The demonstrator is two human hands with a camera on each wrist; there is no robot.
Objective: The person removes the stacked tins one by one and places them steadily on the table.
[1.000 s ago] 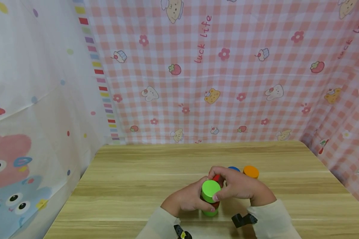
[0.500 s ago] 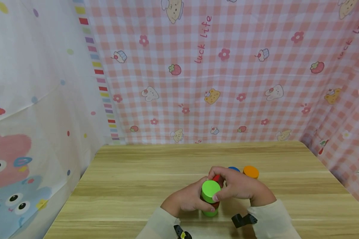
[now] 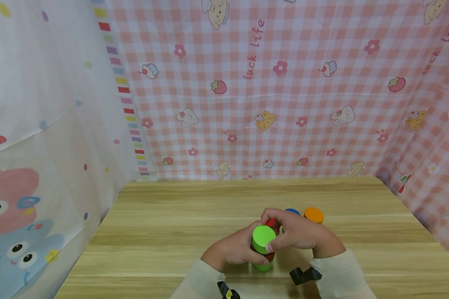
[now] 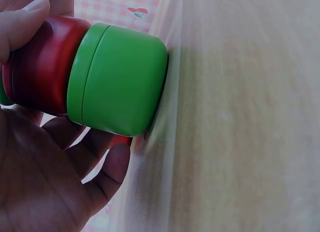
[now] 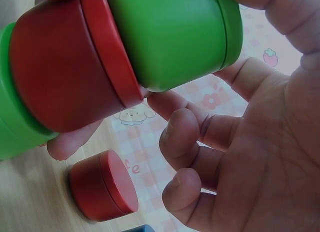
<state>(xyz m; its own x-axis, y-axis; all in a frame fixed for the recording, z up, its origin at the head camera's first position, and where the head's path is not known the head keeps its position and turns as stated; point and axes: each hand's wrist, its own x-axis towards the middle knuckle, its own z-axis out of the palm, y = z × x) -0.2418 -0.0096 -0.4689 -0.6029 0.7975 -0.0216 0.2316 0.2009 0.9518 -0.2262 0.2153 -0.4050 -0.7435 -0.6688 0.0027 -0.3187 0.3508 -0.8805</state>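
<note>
Three small round lidded tins stand in a column near the table's front: a green tin [image 4: 120,79] at the bottom, a red tin [image 5: 70,66] in the middle and another green tin [image 3: 263,238] on top. My left hand [image 3: 235,247] curls round the column at the middle red tin, thumb across its near side. With thumb and index finger, my right hand [image 3: 299,230] pinches the upper green tin by its lid. Its other fingers are bent below, holding nothing. Behind the column, a separate red tin [image 5: 102,187] stands on the table, partly covered by my hands in the head view.
A blue tin [image 3: 292,211] and an orange tin [image 3: 314,214] stand beyond my right hand, partly hidden by it. The wooden table [image 3: 172,207] ends at a pink checked cloth [image 3: 228,108] behind and a white printed cloth [image 3: 60,104] on the left.
</note>
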